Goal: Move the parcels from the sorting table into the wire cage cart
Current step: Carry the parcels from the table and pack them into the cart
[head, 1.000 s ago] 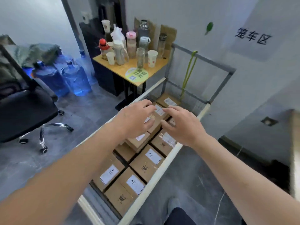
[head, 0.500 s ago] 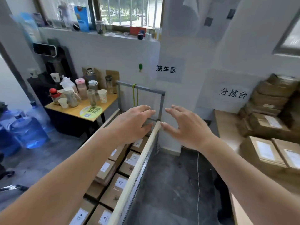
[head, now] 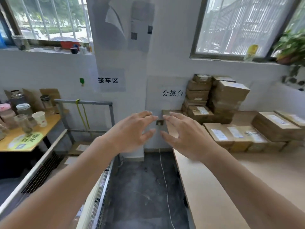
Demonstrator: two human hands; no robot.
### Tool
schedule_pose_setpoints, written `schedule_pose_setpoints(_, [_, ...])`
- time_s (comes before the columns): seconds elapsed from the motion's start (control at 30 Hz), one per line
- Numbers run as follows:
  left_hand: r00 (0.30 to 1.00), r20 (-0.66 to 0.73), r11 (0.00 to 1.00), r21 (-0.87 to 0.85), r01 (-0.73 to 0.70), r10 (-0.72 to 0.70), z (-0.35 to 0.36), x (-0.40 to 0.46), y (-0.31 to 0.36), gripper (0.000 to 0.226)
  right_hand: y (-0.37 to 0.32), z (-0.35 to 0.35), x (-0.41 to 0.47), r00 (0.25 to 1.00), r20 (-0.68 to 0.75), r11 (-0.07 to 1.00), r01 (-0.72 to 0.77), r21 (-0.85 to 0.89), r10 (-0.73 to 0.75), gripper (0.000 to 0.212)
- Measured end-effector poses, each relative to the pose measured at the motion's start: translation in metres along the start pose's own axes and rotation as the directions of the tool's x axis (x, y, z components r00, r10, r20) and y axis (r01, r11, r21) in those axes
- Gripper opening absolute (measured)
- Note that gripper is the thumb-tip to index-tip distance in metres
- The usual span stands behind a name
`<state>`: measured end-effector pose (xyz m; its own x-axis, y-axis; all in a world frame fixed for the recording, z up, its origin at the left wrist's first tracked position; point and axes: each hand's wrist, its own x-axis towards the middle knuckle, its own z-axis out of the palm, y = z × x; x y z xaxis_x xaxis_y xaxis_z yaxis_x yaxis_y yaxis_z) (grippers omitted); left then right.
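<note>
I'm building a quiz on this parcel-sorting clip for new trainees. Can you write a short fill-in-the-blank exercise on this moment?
1. The left hand and right hand both hold ____.
2. The parcels lie on the sorting table, on the person's ____ side.
3. The wire cage cart stands on the person's ____ side.
4. The paper cup stands on the ____ desk.

Missing words: nothing; right; left; yellow

A single wide-angle head view looks forward and slightly down from standing height, facing the white wall with printed paper signs (head: 108, 80). The pale wooden sorting table (head: 247, 179) lies close at the right, the white-railed wire cage cart (head: 97, 200) close at the lower left (its edges bend, probably from lens distortion).
</note>
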<state>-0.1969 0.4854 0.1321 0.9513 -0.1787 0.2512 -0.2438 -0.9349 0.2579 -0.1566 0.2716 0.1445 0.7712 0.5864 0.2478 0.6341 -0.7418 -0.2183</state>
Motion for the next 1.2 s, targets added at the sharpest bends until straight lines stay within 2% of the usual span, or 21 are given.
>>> schedule_pose_setpoints(0.4, [0.936,0.053,0.936,-0.069,-0.344,0.348,0.031,0.017,0.071,0.052,0.012,-0.025,-0.106,0.943,-0.085,0.944,-0.327,-0.048,0.322,0.062])
schedule_pose_setpoints(0.73, [0.843,0.101,0.848,-0.110,-0.518,0.528,0.052,0.019,0.170,0.048,0.050,-0.053,-0.188,0.881,-0.127,0.888,-0.460,-0.004,0.456,0.061])
schedule_pose_setpoints(0.97, [0.830,0.133,0.840,-0.078,-0.537,0.542,0.081,0.046,0.260,0.052,0.122,-0.080,-0.244,0.858,-0.156,0.868,-0.496,-0.010,0.489,0.062])
schedule_pose_setpoints(1.1, [0.814,0.123,0.823,-0.075,-0.564,0.568,0.111,0.070,0.333,0.046,0.189,-0.106,-0.287,0.846,-0.161,0.853,-0.520,-0.039,0.508,0.061])
schedule_pose_setpoints(1.2, [0.829,0.118,0.837,-0.059,-0.544,0.547,0.134,0.083,0.393,0.048,0.242,-0.126,-0.324,0.843,-0.137,0.846,-0.531,-0.052,0.521,0.062])
